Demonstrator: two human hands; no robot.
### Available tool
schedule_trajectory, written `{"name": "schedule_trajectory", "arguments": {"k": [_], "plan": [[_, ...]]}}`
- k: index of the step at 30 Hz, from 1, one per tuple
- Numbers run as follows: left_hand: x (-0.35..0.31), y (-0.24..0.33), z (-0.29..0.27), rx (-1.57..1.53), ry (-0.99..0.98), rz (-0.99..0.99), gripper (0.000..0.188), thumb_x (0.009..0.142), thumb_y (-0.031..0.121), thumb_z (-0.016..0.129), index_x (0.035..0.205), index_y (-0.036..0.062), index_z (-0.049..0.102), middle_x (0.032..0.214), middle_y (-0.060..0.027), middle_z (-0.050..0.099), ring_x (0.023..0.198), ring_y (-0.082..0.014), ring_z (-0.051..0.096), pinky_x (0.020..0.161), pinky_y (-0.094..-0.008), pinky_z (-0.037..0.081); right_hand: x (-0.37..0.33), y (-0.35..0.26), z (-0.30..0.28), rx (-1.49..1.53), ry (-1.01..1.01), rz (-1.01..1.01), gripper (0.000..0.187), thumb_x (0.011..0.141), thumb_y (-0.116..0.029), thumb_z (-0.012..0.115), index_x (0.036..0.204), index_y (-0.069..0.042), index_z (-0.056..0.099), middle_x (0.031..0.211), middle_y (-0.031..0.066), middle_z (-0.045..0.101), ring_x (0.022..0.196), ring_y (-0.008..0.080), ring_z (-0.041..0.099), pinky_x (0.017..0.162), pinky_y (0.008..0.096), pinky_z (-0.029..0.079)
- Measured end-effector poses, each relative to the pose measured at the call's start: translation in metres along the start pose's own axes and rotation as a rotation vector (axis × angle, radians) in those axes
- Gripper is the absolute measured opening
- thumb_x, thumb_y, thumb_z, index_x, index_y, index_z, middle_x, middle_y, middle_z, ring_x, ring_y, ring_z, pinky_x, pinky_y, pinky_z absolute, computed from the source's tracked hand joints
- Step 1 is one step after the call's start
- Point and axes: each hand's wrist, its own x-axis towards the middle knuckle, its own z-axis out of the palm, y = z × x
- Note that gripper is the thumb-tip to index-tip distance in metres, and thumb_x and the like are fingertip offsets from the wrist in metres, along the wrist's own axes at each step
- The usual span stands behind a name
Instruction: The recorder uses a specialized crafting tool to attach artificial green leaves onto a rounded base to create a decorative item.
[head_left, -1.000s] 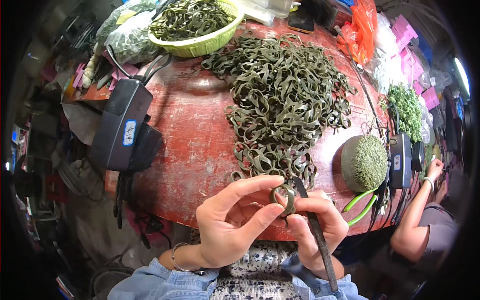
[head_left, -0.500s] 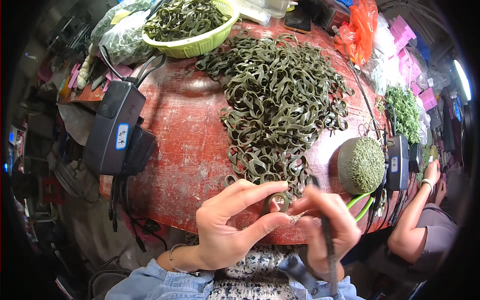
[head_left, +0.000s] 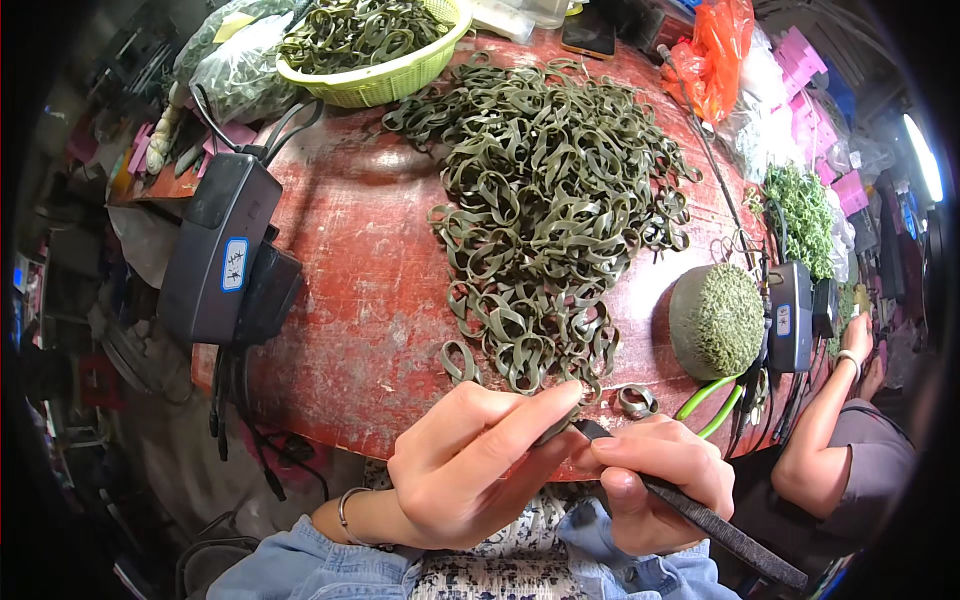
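My left hand point(head_left: 475, 455) is closed in a pinch on a dark green rubber-like ring point(head_left: 555, 430), mostly hidden by the fingers. A long, flat, dark file point(head_left: 725, 525) is gripped in my right hand point(head_left: 665, 480). Its tip meets the ring at the left fingertips; whether it goes inside the ring or rests on its edge is hidden. Just beyond both hands spreads a large heap of similar ring-shaped bands point(head_left: 555, 190). One loose ring point(head_left: 637, 402) lies past my right hand, and another point(head_left: 459, 361) sits at the heap's near left edge.
On the red worn table point(head_left: 350, 370) stand a black device point(head_left: 222, 250) at left and a yellow-green basket point(head_left: 375, 90) of bands behind. To the right are a round block topped with green bits point(head_left: 725, 320), green-handled pliers point(head_left: 710, 400) and another person's arm point(head_left: 815, 430).
The file has swung from upright to slanting, its tip now at the ring. My left fingers have closed further over the ring, which showed its open round before. The whole view has shifted slightly.
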Motion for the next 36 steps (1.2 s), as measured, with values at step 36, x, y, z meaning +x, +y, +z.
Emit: {"name": "schedule_trajectory", "arguments": {"k": [36], "plan": [[0.003, -0.006, -0.004, -0.338, -0.209, -0.249, 0.033, 0.070, 0.003, 0.067, 0.103, -0.0010, 0.059, 0.081, -0.0077, 0.053, 0.067, -0.0102, 0.053, 0.057, -0.0211, 0.042, -0.001, 0.004, -0.017, -0.148, 0.105, 0.156, 0.011, 0.073, -0.002, 0.061, 0.082, 0.004, 0.062, 0.060, 0.0099, 0.057, 0.049, 0.0153, 0.054, 0.044, 0.0241, 0.042]]}}
